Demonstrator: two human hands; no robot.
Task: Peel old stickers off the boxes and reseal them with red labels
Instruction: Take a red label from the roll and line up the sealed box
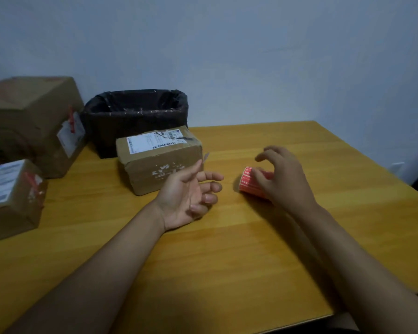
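Both forearms reach in over the wooden counter (pixel 227 249). Left hand (pixel 188 196) palm-up, fingers loosely curled, holding nothing, just in front of the small box (pixel 159 160). Right hand (pixel 282 177) hovers over the roll of red labels (pixel 247 180), fingers spread and bent; contact with the roll can't be confirmed. Roll lies on its side on the counter, right of the small box, apart from it. Small box has a white shipping label (pixel 152 141) on top, partly torn. Two bigger boxes at left: rear one (pixel 29 121) and near one (pixel 7 201), each with a red label on its side. Black-lined bin (pixel 135 116) behind the small box, against the wall.
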